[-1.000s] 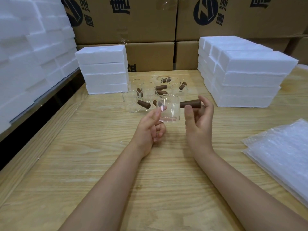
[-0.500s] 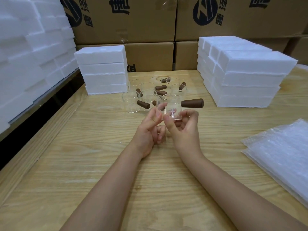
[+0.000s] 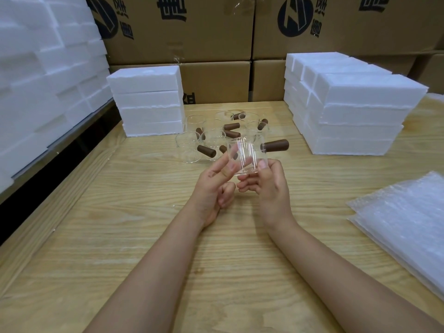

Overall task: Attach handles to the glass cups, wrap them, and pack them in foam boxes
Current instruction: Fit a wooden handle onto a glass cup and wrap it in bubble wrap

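Your grip is a shared one: both hands hold one glass cup (image 3: 246,156) upright above the desk (image 3: 144,236). Your left hand (image 3: 212,188) presses its index and middle fingers against the cup's left wall, with the other fingers curled in below. Your right hand (image 3: 269,186) has its thumb on the right wall and its fingers under the base. A brown handle (image 3: 275,145) sticks out sideways from the cup's right side, just above your right thumb. Behind the cup, a cluster of other cups (image 3: 216,138) with brown handles stands on the desk between two stacks of white foam boxes, one on the left (image 3: 147,102) and one on the right (image 3: 353,104). A pile of bubble wrap (image 3: 406,217) lies at the desk's right edge, well apart from your hands. Cardboard cartons (image 3: 216,32) line the back, and more foam (image 3: 43,75) is stacked along the left.
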{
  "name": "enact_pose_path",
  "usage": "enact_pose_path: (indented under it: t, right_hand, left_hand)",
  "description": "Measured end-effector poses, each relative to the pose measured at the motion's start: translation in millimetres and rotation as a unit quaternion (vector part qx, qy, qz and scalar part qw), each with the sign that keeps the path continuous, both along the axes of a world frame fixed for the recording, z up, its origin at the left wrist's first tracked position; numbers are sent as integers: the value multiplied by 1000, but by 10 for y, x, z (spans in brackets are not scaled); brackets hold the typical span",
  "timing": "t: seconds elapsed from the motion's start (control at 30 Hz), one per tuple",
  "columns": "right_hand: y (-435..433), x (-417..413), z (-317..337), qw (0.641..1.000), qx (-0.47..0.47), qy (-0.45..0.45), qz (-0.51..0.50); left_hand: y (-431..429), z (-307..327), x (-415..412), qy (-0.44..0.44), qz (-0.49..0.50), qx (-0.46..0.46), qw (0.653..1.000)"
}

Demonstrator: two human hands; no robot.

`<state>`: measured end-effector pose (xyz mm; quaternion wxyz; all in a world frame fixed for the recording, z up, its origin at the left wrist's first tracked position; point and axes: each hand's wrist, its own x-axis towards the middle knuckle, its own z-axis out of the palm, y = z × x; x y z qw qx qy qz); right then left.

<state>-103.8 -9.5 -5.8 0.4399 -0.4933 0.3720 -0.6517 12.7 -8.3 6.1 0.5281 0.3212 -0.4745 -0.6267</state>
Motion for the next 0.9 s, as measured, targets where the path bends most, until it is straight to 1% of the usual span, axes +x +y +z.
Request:
enact_pose_path:
  t: [0.07, 0.2, 0.33, 0.47, 0.6, 0.7, 0.77, 0.9]
  right_hand:
    - [8, 4, -4, 999, -3, 28, -23]
    - [23, -2, 17, 996, -30, 46, -69]
    - [27, -3, -25, 991, -50, 104, -74]
    - [-2, 5, -43, 992, -56, 94, -64]
    - [-13, 4, -34, 994, -49, 76, -62]
    - [-5, -5, -30, 997, -36, 50, -36]
    - [-6, -2, -25, 999, -16, 44, -20]
    - [-57, -21, -28, 997, 57, 48, -21]
  left_hand:
    - [-2, 1, 4, -4, 3, -6, 1000]
    - [-18, -2, 8, -16, 14, -14, 1000]
    - [-22, -10, -2, -33, 25, -22, 999]
    - [-31, -20, 2, -31, 27, -26, 999]
    - [-43, -43, 10, -9, 26, -32, 999]
    - [-48, -53, 10, -16, 17, -40, 999]
    - [-34, -48, -4, -31, 19, -49, 998]
    - [7, -16, -51, -53, 49, -60, 996]
